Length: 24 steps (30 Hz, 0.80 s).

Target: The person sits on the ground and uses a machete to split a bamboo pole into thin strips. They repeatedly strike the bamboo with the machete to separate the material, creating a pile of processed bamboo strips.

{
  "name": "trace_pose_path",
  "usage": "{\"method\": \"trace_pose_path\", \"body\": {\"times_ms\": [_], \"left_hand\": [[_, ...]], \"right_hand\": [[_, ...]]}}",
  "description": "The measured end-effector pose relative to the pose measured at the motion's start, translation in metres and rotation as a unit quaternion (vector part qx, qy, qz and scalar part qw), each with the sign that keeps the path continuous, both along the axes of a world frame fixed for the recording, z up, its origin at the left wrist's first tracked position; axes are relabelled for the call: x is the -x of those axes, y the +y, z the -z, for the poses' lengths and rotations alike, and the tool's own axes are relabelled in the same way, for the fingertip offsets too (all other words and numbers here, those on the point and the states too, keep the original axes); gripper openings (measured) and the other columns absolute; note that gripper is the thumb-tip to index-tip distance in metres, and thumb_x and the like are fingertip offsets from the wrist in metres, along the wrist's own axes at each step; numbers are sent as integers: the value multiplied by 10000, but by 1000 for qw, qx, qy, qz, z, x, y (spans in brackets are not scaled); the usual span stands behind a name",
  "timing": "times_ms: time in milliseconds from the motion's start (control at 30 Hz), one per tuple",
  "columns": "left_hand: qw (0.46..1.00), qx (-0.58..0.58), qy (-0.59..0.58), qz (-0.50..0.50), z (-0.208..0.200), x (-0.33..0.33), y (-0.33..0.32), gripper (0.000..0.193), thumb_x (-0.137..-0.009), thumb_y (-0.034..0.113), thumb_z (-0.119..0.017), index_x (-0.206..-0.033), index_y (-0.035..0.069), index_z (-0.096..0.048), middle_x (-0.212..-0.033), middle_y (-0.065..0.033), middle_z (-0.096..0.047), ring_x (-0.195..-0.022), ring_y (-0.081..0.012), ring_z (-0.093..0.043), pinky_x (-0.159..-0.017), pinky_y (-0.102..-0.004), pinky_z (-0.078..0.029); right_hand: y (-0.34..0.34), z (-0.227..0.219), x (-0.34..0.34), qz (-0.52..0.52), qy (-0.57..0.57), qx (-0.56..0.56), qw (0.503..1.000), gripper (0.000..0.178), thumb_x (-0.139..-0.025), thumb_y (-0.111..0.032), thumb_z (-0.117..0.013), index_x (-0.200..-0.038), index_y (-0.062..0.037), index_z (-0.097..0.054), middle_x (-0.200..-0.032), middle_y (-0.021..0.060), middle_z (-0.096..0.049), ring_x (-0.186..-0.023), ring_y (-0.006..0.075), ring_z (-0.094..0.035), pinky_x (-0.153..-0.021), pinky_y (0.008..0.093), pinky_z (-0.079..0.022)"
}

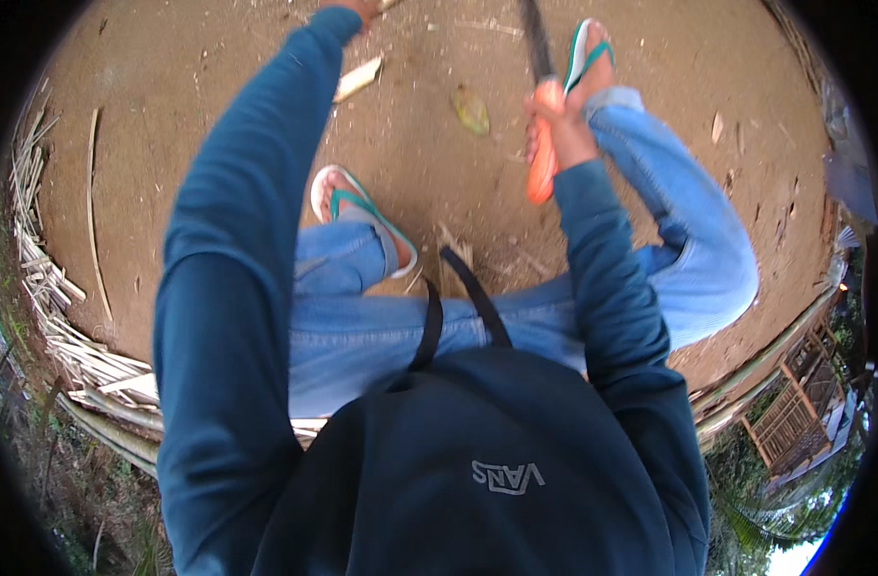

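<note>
One orange-handled blade (543,144) within right grip (554,125)

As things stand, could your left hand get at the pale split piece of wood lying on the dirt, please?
Probably yes: the left hand is stretched out just beyond the pale wood piece, with only bare dirt ground between them.

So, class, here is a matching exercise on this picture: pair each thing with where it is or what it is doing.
Things:
1. right hand
2. left hand
3. yellow-green fallen leaf
4. pale split bamboo strips

Places:
a. lying on bare dirt between the feet
b. piled along the left edge
c. reaching past the top edge
d. gripping the orange-handled long knife

Pairs: 1-d, 2-c, 3-a, 4-b
</note>
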<state>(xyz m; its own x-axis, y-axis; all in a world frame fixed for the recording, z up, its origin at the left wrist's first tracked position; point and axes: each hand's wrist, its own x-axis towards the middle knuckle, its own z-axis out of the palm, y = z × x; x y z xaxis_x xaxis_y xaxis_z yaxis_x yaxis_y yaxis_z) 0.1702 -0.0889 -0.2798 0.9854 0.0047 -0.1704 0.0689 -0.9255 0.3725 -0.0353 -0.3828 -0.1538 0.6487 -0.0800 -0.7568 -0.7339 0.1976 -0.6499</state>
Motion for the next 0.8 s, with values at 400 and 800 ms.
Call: {"method": "trace_pose_path", "body": {"times_ms": [400, 800], "left_hand": [[990, 34, 23, 138, -170, 60, -14, 329, -868, 291, -504, -1026, 15, -588, -584, -98, -616, -479, -159, -609, -523, -312, -527], [999, 37, 27, -28, -172, 178, 8, 348, -815, 283, -538, -967, -22, -611, -870, -272, -604, -859, -407, -581, -791, -433, -452]], "right_hand": [[28, -109, 49, 13, -271, 102, 957, 189, -778, -162, -644, -834, -58, -497, -573, 14, -486, -411, 87, -456, -351, 244, -380], [69, 45, 74, -202, -215, 183, 938, 351, -717, -231, -639, -957, -4, -523, -734, 174, -602, -621, 308, -597, -572, 403, -474]]}}
